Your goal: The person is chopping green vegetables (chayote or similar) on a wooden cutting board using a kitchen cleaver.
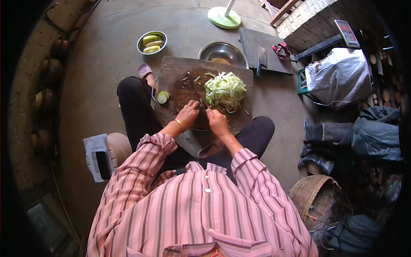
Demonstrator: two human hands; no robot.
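Note:
A worn wooden cutting board [179, 75] lies in front of me, between my knees. My right hand [218, 123] is shut on a kitchen knife [202, 117], whose dark blade is seen nearly edge-on between my hands. Just left of the blade, my left hand [188, 114] rests on the board with its fingers bent down; what lies under them is hidden. A heap of pale green vegetable strips [224, 90] sits on the board's right half. Near the left edge are a few round vegetable slices [163, 97]. Small scraps lie scattered around the board's middle.
Beyond the board stand a steel basin [224, 51] and a smaller bowl [138, 46] of pale green vegetables [151, 49]. A cleaver [262, 57] rests on a dark slab [253, 38]. A phone [103, 165] lies at left. Rubber boots [327, 131] and a wicker basket [305, 194] are at right.

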